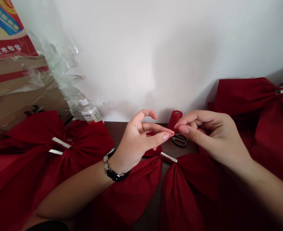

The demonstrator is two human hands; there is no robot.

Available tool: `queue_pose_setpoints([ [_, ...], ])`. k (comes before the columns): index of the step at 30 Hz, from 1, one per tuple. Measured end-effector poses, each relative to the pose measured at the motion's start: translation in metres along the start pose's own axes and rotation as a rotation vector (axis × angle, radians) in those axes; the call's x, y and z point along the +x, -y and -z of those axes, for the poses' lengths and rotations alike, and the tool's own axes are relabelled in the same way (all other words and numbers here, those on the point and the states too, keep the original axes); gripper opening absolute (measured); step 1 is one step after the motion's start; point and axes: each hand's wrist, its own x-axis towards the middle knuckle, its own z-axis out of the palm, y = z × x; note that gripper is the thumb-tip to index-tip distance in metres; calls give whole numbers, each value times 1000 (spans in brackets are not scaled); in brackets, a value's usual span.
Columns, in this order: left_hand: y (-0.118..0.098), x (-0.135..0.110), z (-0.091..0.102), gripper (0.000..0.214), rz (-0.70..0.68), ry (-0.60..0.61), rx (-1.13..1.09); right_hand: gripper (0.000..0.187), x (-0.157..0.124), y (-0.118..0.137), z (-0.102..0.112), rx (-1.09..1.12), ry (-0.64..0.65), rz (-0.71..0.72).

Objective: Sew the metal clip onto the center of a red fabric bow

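Two bare hands close together in mid-air, fingertips almost meeting: the left hand half open, with a gold ring on one finger and a black-and-silver bracelet at the wrist, and the right hand curled inward, thumb and forefinger pinched together. Between those fingertips, a short red strand, probably thread, held by the right hand; too fine to tell whether a needle is on it or whether the left hand has hold of it too. Just beyond the fingertips, an upright red thread spool with pins in its top, and dark-handled scissors lying beside it on a dark wood tabletop. Directly below the hands, a red fabric bow with a metal clip at its gathered centre. To either side, two more clipped bows, one at left and one at right. Farther back, a white-capped plastic bottle and crumpled clear plastic film over a printed cardboard carton, beside a white wall.
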Motion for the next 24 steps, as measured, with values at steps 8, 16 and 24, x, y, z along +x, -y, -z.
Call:
queue_pose_setpoints([
  [8, -5, -3, 0, 43, -65, -17, 38, 11, 11, -18, 5, 219, 219, -130],
  [16, -7, -7, -6, 51, -119, -94, 118, 19, -6, 2, -12, 526, 307, -206],
  [24, -6, -10, -10, 45, -208, -170, 265, 12, -7, 9, -14, 307, 104, -132],
])
